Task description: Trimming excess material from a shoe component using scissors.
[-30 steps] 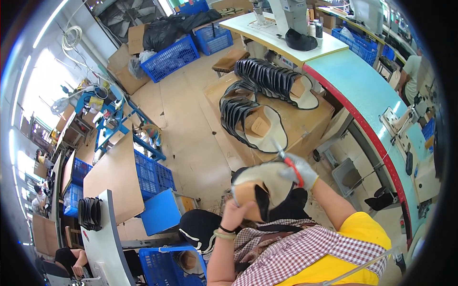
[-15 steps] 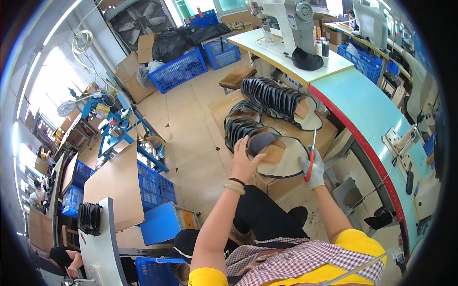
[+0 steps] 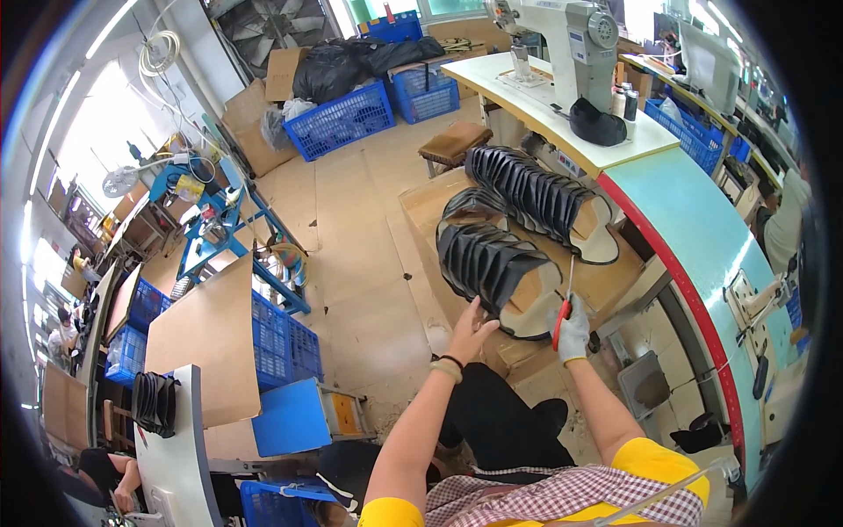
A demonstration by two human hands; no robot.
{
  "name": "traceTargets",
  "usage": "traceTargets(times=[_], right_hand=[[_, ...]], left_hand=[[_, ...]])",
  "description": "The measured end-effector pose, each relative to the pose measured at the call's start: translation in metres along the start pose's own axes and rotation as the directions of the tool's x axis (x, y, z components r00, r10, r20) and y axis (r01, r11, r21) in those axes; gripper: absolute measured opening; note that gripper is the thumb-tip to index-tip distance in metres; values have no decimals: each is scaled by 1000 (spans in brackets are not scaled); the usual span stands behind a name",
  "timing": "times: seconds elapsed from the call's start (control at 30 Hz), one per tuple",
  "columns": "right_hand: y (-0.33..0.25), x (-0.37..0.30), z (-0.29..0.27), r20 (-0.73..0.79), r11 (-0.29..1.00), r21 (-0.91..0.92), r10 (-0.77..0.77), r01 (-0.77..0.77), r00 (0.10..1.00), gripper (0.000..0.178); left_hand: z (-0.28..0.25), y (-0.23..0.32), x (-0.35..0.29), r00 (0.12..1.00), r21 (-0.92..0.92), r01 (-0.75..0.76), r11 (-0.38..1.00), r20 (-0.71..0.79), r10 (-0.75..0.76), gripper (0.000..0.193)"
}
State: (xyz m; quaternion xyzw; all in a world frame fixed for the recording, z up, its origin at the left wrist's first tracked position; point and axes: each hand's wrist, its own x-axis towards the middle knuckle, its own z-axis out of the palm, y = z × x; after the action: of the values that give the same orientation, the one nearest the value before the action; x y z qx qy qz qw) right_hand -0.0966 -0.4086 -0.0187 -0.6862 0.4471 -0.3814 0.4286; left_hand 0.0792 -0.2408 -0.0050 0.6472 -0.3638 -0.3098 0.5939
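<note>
Two long rows of black shoe uppers with beige lining, a near row (image 3: 487, 263) and a far row (image 3: 531, 189), lie on a brown cardboard surface (image 3: 421, 215). My bare left hand (image 3: 472, 332) is at the near row's left front edge, fingers apart; whether the fingertips touch it I cannot make out. In my right hand (image 3: 573, 332), which wears a pale glove, are red-handled scissors (image 3: 562, 321), blades pointing away from me. The right hand is beside the beige front end of the near row, partly covering it.
A sewing machine (image 3: 580, 53) stands on the white table at the back right, joined to a pale blue worktop (image 3: 676, 193) with a red edge. Blue crates (image 3: 342, 123) stand at the back. A brown board (image 3: 206, 338) and a blue stool (image 3: 290, 417) are at left.
The front upper, spread between both hands before, now rests against the near row. My left hand has drawn back from it toward me. The scissors remain in the right hand.
</note>
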Motion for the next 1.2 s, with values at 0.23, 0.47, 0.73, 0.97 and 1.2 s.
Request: traceTargets(times=[0.23, 0.47, 0.73, 0.97, 1.2], right_hand=[[-18, 4, 7, -66, 979, -199, -67, 53, 996, 53], [-21, 19, 24, -25, 970, -207, -138, 130, 990, 54], [-15, 38, 46, -18, 967, -187, -180, 173, 984, 49], [-31, 52, 81, -130, 983, -138, -135, 117, 982, 43], [-55, 43, 138, -34, 986, -125, -114, 109, 993, 40]], left_hand=[[-56, -13, 50, 948, 19, 1, 1000, -317, 5, 103], [-59, 0, 104, 974, 410, -202, 890, -15, 228, 109], [-55, -22, 121, 993, 368, 11, 930, -113, 33, 86], [-50, -51, 100, 946, 105, -155, 982, -272, 178, 68], [-136, -25, -26, 956, 237, 180, 955, -271, -113, 35]])
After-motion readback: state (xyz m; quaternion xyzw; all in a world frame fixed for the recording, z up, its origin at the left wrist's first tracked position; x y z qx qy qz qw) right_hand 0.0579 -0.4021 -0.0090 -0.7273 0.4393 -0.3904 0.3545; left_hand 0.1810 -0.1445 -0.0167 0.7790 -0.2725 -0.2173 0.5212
